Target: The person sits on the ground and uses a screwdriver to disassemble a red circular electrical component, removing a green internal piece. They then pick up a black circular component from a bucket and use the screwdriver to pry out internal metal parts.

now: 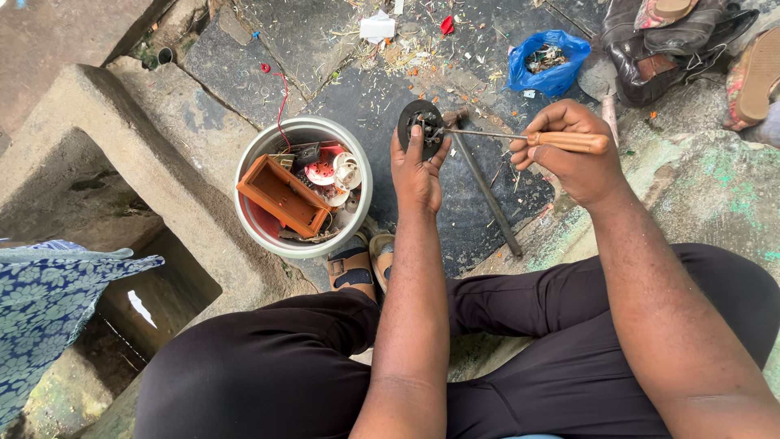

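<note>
My left hand holds a round black disc-shaped part upright by its lower edge. My right hand grips a screwdriver by its wooden handle. The thin metal shaft runs left, and its tip rests on the small fittings at the disc's centre. Both forearms reach out over my knees in dark trousers.
A metal bowl left of the disc holds an orange box and several small parts. A hammer lies on the dark stone under my hands. A blue bag, shoes and a concrete gutter surround me.
</note>
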